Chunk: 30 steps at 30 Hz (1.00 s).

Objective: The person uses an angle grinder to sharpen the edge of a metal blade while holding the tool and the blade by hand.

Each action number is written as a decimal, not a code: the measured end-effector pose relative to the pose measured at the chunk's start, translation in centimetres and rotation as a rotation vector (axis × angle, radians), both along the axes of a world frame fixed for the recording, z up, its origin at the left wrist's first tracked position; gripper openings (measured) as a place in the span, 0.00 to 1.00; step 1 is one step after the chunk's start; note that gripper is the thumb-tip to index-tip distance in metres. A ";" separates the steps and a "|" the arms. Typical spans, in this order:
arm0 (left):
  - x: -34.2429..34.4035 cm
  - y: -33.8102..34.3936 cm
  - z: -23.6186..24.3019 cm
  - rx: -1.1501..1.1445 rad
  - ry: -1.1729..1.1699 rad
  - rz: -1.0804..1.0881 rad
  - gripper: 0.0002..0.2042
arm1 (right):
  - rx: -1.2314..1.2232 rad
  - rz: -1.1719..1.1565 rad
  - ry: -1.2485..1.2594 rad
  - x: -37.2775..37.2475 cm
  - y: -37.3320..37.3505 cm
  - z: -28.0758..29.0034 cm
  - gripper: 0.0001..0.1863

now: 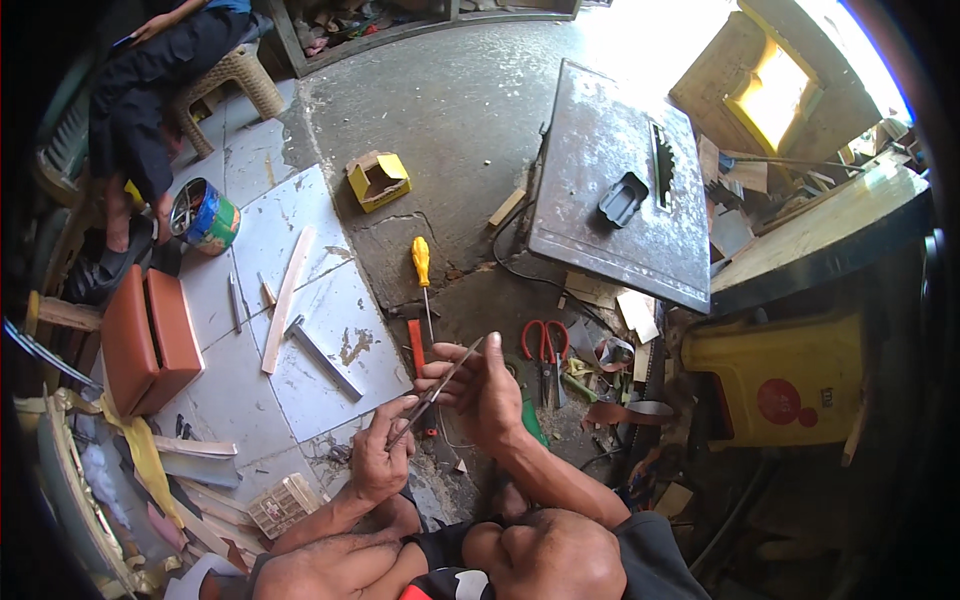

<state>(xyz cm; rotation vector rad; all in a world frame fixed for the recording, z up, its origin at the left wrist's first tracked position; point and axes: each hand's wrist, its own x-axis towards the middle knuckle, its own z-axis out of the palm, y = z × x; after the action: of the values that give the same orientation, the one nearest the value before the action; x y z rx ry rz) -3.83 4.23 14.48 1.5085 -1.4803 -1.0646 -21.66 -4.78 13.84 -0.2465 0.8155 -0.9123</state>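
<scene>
My left hand [384,454] is closed around the lower end of a thin dark metal strip [434,393], whose exact kind I cannot make out. The strip slants up and right across the fingers of my right hand [490,396]. That hand's fingers are extended behind the strip, with the thumb raised near its far tip. Just beyond the hands lie a screwdriver [421,262] with a yellow handle and a red-orange bar-like piece [415,346]. Red-handled scissors [546,350] lie right of my right hand. A grey metal bar [326,361] rests on the tiles to the left.
A metal saw table [610,150] with a slotted blade and black tray [624,199] stands front right. A yellow container [780,375] is at right. Left are a brown padded box [150,340], a paint can [206,217] and a seated person [150,85]. A yellow carton [380,183] sits ahead.
</scene>
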 end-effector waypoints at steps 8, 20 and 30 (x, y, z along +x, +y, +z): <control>1.4 -0.7 -1.7 -0.606 -0.654 -0.116 0.35 | -0.070 0.062 0.234 0.5 0.9 0.2 0.21; 1.5 -0.7 -2.0 -0.672 -0.691 -0.152 0.38 | -0.016 0.080 0.316 0.0 -0.4 -0.1 0.13; 2.2 0.5 -2.5 -0.641 -0.642 -0.154 0.38 | -0.036 -0.205 0.300 -2.6 -3.4 -1.5 0.14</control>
<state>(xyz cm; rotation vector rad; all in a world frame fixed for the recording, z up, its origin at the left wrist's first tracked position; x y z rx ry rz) -1.68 4.77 11.98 1.3144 -2.1350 -0.1042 -24.29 -8.20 12.39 -0.3408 1.1171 -1.0990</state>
